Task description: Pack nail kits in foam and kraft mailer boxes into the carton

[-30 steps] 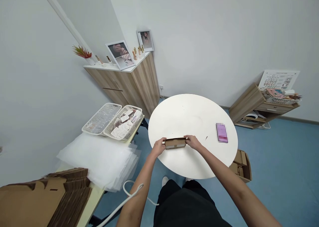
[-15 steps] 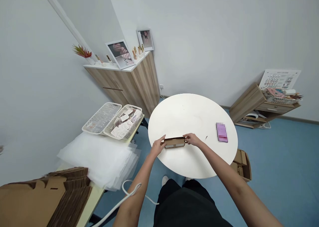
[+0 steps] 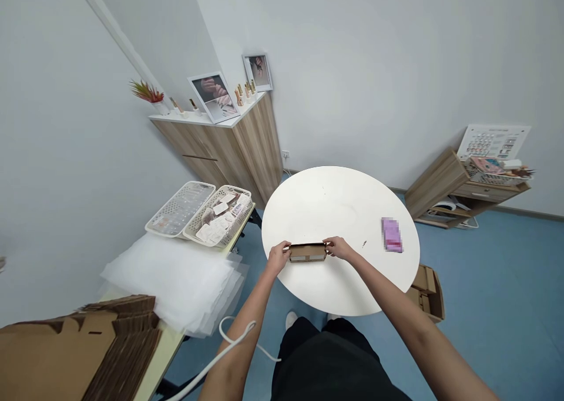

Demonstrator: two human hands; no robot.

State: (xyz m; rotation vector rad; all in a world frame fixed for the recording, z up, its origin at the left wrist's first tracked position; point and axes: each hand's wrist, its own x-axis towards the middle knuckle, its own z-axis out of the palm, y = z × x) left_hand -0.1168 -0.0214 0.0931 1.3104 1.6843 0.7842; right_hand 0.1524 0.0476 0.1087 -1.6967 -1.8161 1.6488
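A small brown cardboard box [image 3: 307, 252] rests on the near part of the round white table [image 3: 339, 201]. My left hand [image 3: 278, 255] grips the box's left end with curled fingers. My right hand [image 3: 338, 248] grips its right end the same way. A pink flat object [image 3: 391, 235], blurred, lies on the table to the right of my right hand, apart from it.
Two white baskets [image 3: 200, 213] with small packets, clear plastic sheets [image 3: 176, 280] and a stack of flat cardboard [image 3: 74, 345] sit on a side table at left. An open carton [image 3: 426, 292] stands on the blue floor at right. Wooden cabinets line the walls.
Both hands and the box have shifted slightly away from me on the table. The left fingers, briefly spread half a second ago, are curled on the box end again.
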